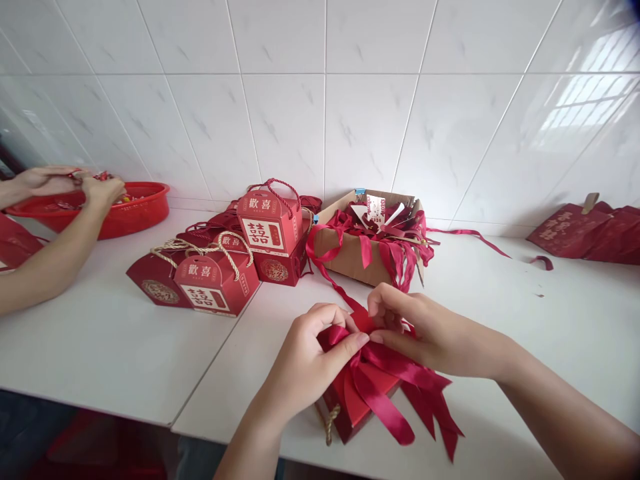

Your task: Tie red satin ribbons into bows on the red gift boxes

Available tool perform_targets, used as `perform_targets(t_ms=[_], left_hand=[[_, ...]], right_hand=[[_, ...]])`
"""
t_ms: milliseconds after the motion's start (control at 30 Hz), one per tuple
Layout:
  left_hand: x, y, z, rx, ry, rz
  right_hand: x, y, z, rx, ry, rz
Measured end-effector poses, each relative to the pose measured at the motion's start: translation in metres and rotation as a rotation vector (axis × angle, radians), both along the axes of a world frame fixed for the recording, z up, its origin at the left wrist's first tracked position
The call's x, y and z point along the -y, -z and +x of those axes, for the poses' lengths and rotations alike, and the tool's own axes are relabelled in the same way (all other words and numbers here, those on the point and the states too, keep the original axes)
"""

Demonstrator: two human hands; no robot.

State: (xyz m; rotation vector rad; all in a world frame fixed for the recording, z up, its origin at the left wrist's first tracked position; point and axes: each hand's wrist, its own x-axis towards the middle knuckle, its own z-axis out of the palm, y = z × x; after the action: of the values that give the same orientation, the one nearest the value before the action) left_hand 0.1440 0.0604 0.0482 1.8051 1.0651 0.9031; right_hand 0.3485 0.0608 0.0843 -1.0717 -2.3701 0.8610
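Note:
A red gift box [345,407] lies on the white table in front of me, with a twisted gold cord handle showing at its near left corner. Over its top runs a wide crimson ribbon [383,400], looped at the left, its cut tails hanging to the right. My left hand [320,353] pinches the ribbon between thumb and fingers near the loop. Close beside it, thumb almost touching, my right hand [420,330] is closed on the ribbon at the same spot. The fingers hide the knot area.
Several red boxes with cord handles [215,280] stand at centre left. Behind my hands is a cardboard box [345,250] full of ribbons. At left, another person's hands [97,190] work over a red basin [135,210]. Folded red bags [590,233] lie far right.

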Motion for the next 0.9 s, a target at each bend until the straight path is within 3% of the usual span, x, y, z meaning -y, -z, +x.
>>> perform_targets(t_ms=[200, 367, 700, 900], left_hand=[[0.002, 0.004, 0.003, 0.102, -0.042, -0.04], [0.003, 0.006, 0.006, 0.072, -0.083, -0.021], [-0.001, 0.002, 0.001, 0.069, 0.005, -0.093], [0.002, 0.002, -0.001, 0.065, 0.022, -0.108]], right_hand=[[-0.001, -0.001, 0.001, -0.006, 0.001, -0.017], [-0.001, -0.003, 0.002, -0.047, -0.001, -0.04], [-0.019, 0.0, 0.014, -0.069, -0.091, -0.292], [-0.02, -0.001, 0.016, -0.026, -0.058, -0.281]])
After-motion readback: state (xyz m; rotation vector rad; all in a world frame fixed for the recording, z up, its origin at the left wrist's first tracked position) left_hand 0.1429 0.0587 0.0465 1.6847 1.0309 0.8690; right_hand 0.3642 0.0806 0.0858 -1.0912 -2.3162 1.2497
